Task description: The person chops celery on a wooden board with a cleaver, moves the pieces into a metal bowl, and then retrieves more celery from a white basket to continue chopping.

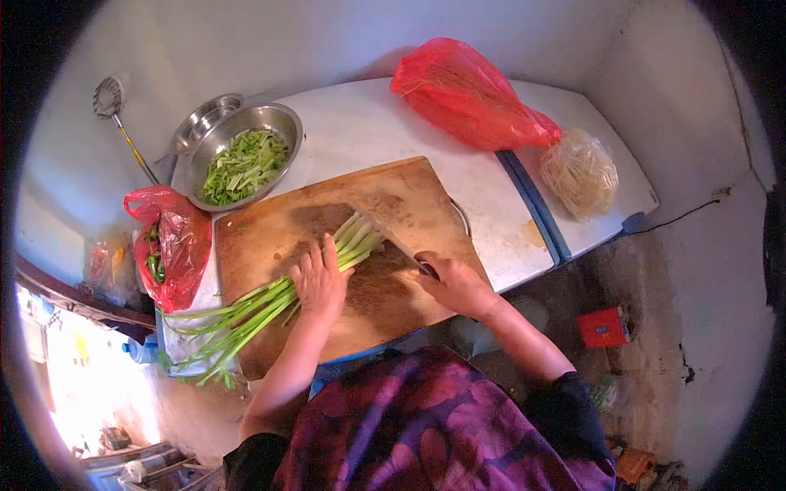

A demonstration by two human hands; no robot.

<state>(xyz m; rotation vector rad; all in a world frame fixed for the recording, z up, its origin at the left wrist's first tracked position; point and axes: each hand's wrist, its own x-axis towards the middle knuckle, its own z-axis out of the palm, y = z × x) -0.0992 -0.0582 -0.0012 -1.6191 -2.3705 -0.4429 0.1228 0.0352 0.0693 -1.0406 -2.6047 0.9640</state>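
And there was the left hand (318, 278), fingers spread, pressed down over a bundle of green stalks (246, 315), smooth and pale at the thick ends, thin and leafy where they trailed past the board's edge! The right hand (454, 282) was closed tight round the dark handle of a knife (393, 237), its thin, flat blade slanting right beside the pale ends; whether it touched them, I couldn't tell.

Under it all lay the cutting board (417, 184), a broad wooden rectangle, brown and blotched with dark patches, set on a smooth white tabletop (344, 123). Just beyond its far left corner sat a round, shiny metal bowl (291, 123) of chopped green pieces (246, 168), short and slim, with a second metal bowl (205, 119) behind it. Nearer, a crinkled small red bag (187, 245) showed something green inside. And over on the right, a bulging, see-through large red bag (458, 90) lay beside a rounded clear bag (579, 176), packed with pale, tangled strands!
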